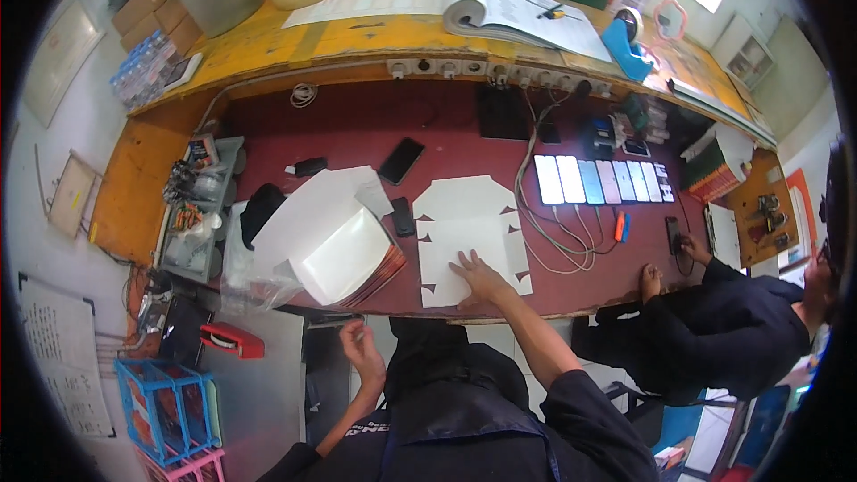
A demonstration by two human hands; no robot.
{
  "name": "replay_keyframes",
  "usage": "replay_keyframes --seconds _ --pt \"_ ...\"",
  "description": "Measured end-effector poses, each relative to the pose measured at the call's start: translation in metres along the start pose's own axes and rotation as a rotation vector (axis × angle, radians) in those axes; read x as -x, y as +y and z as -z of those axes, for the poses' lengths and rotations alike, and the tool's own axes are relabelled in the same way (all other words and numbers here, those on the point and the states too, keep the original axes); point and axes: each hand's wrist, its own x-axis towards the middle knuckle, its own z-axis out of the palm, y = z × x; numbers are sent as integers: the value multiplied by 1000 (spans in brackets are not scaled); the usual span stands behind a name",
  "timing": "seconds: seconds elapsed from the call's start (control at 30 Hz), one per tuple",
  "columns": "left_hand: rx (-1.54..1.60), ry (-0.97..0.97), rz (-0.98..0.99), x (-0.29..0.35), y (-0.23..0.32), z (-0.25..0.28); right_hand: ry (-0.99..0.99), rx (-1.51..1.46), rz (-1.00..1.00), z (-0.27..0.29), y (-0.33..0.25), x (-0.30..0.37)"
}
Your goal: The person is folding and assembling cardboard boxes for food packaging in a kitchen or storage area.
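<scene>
A flat white die-cut cardboard box blank (460, 236) with notched sides lies on the dark red table in front of me. My right hand (479, 279) rests on its lower part, fingers spread and palm down. Over my lap, just off the table's front edge, my left hand (363, 355) hovers with its fingers loosely bent and nothing visible in it. Left of the blank stands a box with white insides (344, 254) and printed orange-brown outer sides, its large white flap raised. A black phone-like device (403, 217) lies between box and blank.
Several lit phones (600, 180) stand in a row at the right, with white cables (571, 254) before them. A co-worker's hands (656, 278) are at the right table edge. A parts tray (214, 214) and a red tape dispenser (234, 339) are on the left.
</scene>
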Motion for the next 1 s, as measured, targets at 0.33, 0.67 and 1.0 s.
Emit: replay_keyframes --seconds 0.33,0.67,1.0 --pt "-109 -566 151 -15 19 -61 67 -621 60 31 7 25" --pt "-420 -761 -78 -7 7 -90 111 32 73 -21 -4 10" --pt "-514 -982 -224 1 3 -79 3 -507 20 9 17 13"
